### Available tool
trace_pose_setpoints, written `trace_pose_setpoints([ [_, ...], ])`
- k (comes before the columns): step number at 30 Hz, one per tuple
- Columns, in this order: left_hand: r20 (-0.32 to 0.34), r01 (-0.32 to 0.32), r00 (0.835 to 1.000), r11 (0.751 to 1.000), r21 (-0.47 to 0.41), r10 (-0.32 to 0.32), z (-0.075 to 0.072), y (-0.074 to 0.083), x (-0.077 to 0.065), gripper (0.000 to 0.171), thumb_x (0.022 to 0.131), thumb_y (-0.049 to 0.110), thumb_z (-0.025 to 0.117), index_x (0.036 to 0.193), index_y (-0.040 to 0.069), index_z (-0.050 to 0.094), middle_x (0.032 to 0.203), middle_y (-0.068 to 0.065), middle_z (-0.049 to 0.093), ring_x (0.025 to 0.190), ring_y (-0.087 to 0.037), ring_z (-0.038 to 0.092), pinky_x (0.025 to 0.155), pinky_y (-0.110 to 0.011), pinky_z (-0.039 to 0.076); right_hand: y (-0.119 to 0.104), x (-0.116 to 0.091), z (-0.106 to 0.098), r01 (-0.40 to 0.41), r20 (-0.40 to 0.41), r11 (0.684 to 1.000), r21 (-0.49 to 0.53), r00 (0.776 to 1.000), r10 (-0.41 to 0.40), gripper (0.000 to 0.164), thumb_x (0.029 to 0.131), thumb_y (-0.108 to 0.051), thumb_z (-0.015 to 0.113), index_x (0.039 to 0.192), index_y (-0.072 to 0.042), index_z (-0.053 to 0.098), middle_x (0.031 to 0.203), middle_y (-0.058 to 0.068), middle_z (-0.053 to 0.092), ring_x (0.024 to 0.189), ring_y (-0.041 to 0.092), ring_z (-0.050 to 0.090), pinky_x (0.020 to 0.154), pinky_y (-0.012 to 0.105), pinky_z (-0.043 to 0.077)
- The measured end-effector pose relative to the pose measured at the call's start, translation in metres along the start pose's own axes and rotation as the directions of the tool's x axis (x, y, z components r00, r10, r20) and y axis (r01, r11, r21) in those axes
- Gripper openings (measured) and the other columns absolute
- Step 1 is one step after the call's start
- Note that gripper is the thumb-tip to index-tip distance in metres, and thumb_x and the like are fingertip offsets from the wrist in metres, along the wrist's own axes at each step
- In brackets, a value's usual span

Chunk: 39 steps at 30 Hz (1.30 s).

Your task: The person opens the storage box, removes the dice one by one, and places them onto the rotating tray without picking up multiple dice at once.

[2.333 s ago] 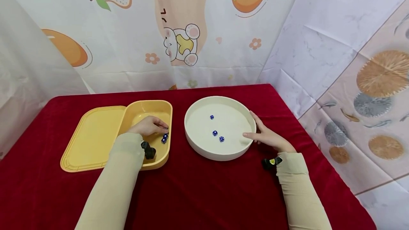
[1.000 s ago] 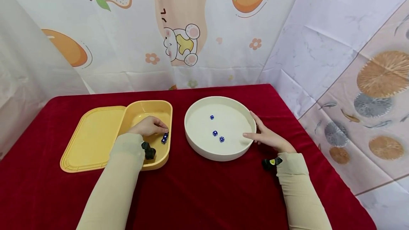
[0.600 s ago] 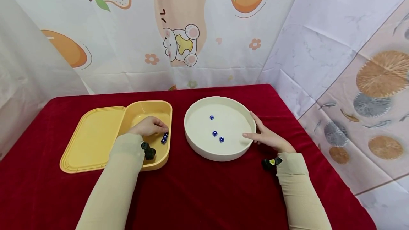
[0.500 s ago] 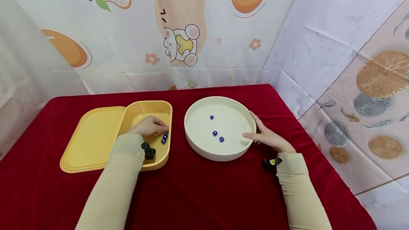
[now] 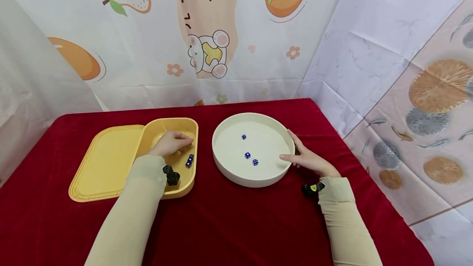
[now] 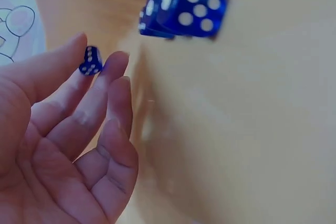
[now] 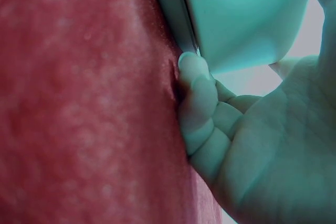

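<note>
My left hand (image 5: 171, 143) is inside the yellow box (image 5: 197, 134), over its far right part. Its thumb and fingertip pinch a blue die (image 6: 91, 60), seen in the left wrist view; the head view hides it behind the fingers. A short row of blue dice (image 5: 189, 161) stays in the box by its right wall, near and large in the left wrist view. My right hand (image 5: 308, 160) grips the right side of the round white tray (image 5: 236, 179), thumb over the rim, other fingers along the outer wall (image 7: 247, 19). Three blue dice (image 5: 247, 155) lie apart in the tray.
A yellow lid (image 5: 103, 163) lies flat at the left, against the box. Both stand with the tray on a red cloth (image 5: 229, 221). Behind the table hangs a printed curtain (image 5: 148, 56). Black wrist cameras (image 5: 310, 189) sit on both wrists.
My left hand has moved off the row of dice toward the far end of the box, taking one die with it. My right hand keeps its hold on the tray.
</note>
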State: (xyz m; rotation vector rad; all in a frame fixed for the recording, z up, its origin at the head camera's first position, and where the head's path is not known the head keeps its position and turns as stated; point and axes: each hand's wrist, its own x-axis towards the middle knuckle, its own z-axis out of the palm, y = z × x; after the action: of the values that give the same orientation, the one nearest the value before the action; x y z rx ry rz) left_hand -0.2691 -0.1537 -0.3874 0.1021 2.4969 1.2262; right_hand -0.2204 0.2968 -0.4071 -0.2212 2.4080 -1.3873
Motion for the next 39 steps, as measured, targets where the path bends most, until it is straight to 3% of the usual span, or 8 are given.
trace_pose_setpoints([
  [6, -0.063, -0.011, 0.998, 0.994, -0.111, 0.004, 0.002, 0.007, -0.002, 0.041, 0.099, 0.028, 0.061, 0.127, -0.001, 0.06, 0.121, -0.018, 0.065, 0.099, -0.023, 0.064, 0.078, -0.029, 0.052, 0.0, -0.001, 0.001, -0.013, -0.004, 1.0, -0.016, 1.0, 0.013, 0.099, 0.091, -0.034, 0.069, 0.159, -0.032, -0.003, 0.09, 0.01, 0.053, 0.07, 0.021, 0.053, 0.066, 0.029, 0.046],
  [11, -0.121, -0.037, 0.992, 0.99, -0.138, 0.02, 0.001, 0.016, -0.001, 0.043, 0.099, 0.033, 0.061, 0.128, 0.002, 0.06, 0.121, -0.014, 0.062, 0.1, -0.022, 0.06, 0.083, -0.032, 0.052, 0.0, -0.001, 0.001, -0.012, -0.006, 1.0, -0.014, 1.0, 0.012, 0.1, 0.091, -0.034, 0.069, 0.159, -0.032, -0.003, 0.093, 0.01, 0.052, 0.07, 0.021, 0.052, 0.065, 0.029, 0.046],
  [19, -0.168, -0.08, 0.984, 0.986, -0.149, 0.055, 0.002, 0.042, -0.008, 0.042, 0.102, 0.035, 0.055, 0.132, 0.006, 0.059, 0.13, -0.015, 0.06, 0.106, -0.026, 0.059, 0.091, -0.035, 0.049, 0.001, -0.001, 0.001, -0.001, 0.001, 1.0, -0.01, 1.0, 0.001, 0.099, 0.091, -0.033, 0.068, 0.16, -0.03, -0.004, 0.094, 0.011, 0.053, 0.07, 0.021, 0.055, 0.065, 0.029, 0.047],
  [27, -0.221, -0.184, 0.963, 0.975, -0.123, 0.154, 0.012, 0.078, -0.013, 0.033, 0.099, 0.03, 0.062, 0.124, 0.009, 0.066, 0.12, -0.013, 0.067, 0.101, -0.027, 0.061, 0.087, -0.032, 0.049, 0.001, -0.001, 0.0, 0.005, 0.001, 1.0, -0.005, 1.0, -0.005, 0.099, 0.091, -0.032, 0.068, 0.159, -0.031, -0.005, 0.085, 0.008, 0.055, 0.071, 0.021, 0.056, 0.066, 0.029, 0.046],
  [34, -0.219, -0.2, 0.962, 0.967, -0.156, 0.164, 0.021, 0.098, -0.019, 0.033, 0.098, 0.034, 0.062, 0.121, 0.011, 0.068, 0.114, -0.011, 0.069, 0.094, -0.024, 0.061, 0.09, -0.041, 0.052, 0.001, 0.0, 0.0, 0.008, 0.002, 1.0, -0.002, 1.0, -0.008, 0.099, 0.092, -0.032, 0.068, 0.159, -0.031, -0.004, 0.089, 0.009, 0.055, 0.072, 0.021, 0.056, 0.066, 0.029, 0.046],
  [39, -0.248, -0.202, 0.955, 0.971, -0.128, 0.166, 0.029, 0.105, -0.023, 0.038, 0.098, 0.04, 0.06, 0.119, 0.01, 0.069, 0.109, -0.013, 0.072, 0.087, -0.027, 0.064, 0.085, -0.038, 0.054, 0.0, 0.001, 0.0, 0.009, -0.001, 1.0, -0.006, 1.0, -0.009, 0.098, 0.092, -0.032, 0.068, 0.16, -0.03, -0.004, 0.089, 0.01, 0.055, 0.07, 0.021, 0.056, 0.065, 0.029, 0.046],
])
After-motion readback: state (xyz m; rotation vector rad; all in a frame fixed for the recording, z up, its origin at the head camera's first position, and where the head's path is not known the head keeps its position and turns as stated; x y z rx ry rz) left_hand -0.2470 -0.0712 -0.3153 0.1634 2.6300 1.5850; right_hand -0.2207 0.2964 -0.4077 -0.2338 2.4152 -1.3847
